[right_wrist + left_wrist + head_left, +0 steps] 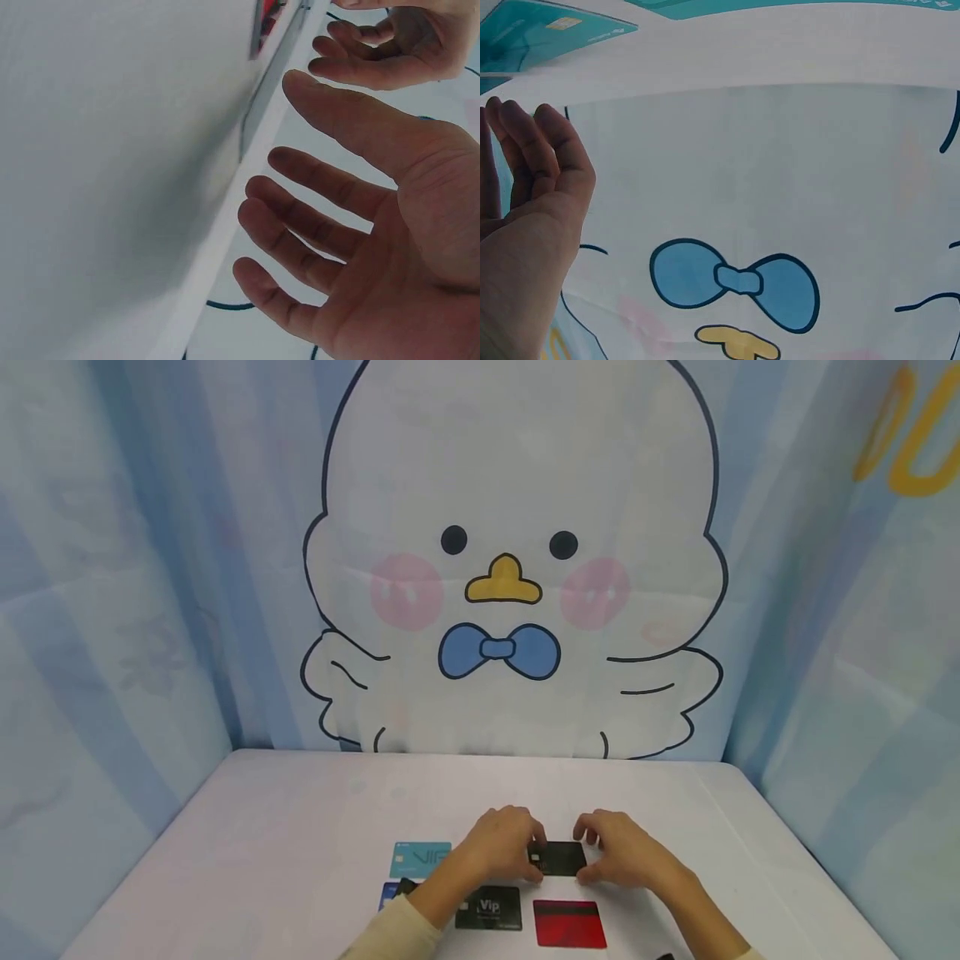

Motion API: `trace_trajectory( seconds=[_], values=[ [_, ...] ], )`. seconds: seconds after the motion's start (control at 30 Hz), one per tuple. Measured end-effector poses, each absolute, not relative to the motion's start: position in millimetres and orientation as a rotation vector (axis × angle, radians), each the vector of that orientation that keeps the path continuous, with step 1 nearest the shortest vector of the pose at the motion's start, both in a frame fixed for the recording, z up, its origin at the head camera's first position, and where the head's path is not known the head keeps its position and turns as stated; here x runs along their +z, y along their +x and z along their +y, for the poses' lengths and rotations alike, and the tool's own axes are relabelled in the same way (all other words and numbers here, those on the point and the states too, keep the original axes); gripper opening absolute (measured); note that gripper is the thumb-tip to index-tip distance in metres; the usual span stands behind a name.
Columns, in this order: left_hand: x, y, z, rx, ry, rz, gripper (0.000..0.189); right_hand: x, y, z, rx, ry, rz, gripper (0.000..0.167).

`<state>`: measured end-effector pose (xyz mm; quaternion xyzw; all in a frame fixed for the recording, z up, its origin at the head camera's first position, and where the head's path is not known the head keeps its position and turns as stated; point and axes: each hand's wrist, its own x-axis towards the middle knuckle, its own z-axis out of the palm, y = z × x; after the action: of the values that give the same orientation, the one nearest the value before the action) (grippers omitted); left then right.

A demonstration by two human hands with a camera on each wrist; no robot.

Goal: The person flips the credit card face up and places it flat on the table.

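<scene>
A black card (561,860) lies flat on the white table between my two hands. My left hand (508,845) is at its left edge, fingertips over the upper left corner and thumb by the lower one; whether they touch it I cannot tell. Just off the right edge is my right hand (619,850), its thumb and fingers spread apart. The right wrist view shows that hand's fingers (289,240) loosely bent, holding nothing. Nearer me lie a black "Vip" card (491,908) and a red card (570,928) with a dark stripe.
A light blue card (416,858) lies left of my left forearm. Below it, a blue card (387,895) and a dark piece (406,887) are partly hidden by that arm. A small dark object (665,957) shows at the bottom edge. A printed curtain (517,710) hangs behind the table (300,827).
</scene>
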<state>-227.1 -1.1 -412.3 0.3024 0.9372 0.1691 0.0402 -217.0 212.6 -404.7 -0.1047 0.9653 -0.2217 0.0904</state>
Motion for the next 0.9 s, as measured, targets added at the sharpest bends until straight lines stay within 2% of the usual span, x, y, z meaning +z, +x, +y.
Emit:
trace_trajectory(
  seconds=[0.13, 0.33, 0.57, 0.9],
  values=[
    [-406.8, -216.8, 0.2, 0.553, 0.95, 2.823, 0.03, -396.1, -208.0, 207.8, -0.678, -0.346, 2.807, 0.038],
    [-397.6, -199.9, 2.9, 0.431, 0.963, 2.729, 0.033, -382.7, -189.1, 205.6, -0.647, -0.462, 2.684, 0.037],
    [-400.8, -187.8, 7.6, 0.286, 1.014, 2.723, 0.037, -387.7, -171.0, 199.8, -0.572, -0.39, 2.612, 0.048],
    [-410.3, -185.6, 12.3, 0.116, 1.084, 2.797, 0.037, -394.8, -169.8, 197.3, -0.436, -0.378, 2.645, 0.057]
  ],
)
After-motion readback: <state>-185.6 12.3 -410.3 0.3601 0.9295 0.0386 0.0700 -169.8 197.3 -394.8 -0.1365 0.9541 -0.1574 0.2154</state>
